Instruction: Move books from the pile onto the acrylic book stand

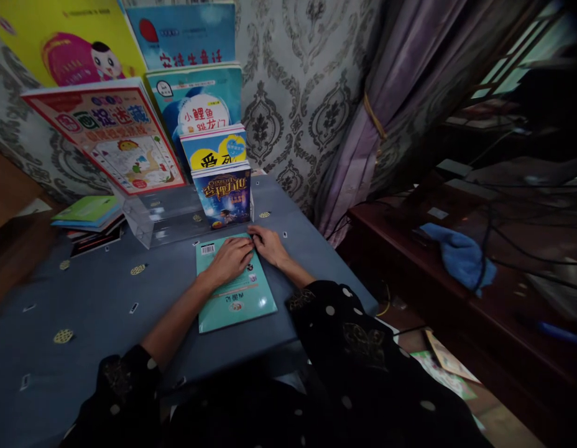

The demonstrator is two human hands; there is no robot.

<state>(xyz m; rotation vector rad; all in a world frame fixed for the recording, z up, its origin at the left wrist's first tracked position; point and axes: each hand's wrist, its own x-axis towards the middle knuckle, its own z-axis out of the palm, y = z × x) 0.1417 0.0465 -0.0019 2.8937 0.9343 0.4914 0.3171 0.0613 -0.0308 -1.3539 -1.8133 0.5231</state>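
A teal book (242,295) lies on the table with its back cover up, its print upside down to me and a barcode near the far left corner. My left hand (231,260) lies across its upper half, palm down and fingers stretched out toward the right edge. At the far right corner, my right hand (270,244) has its fingers bent over the book's edge; the tips are partly hidden. Just beyond both hands, a dark blue book (224,199) stands at the front of a clear stepped display rack (146,227).
Several upright books fill the rack, including a red-framed one (115,140) and a yellow one (69,37). A book stack (90,218) lies left of it. To the right are a purple curtain (358,130) and a dark red desk (391,249) with cables and a blue cloth (461,255).
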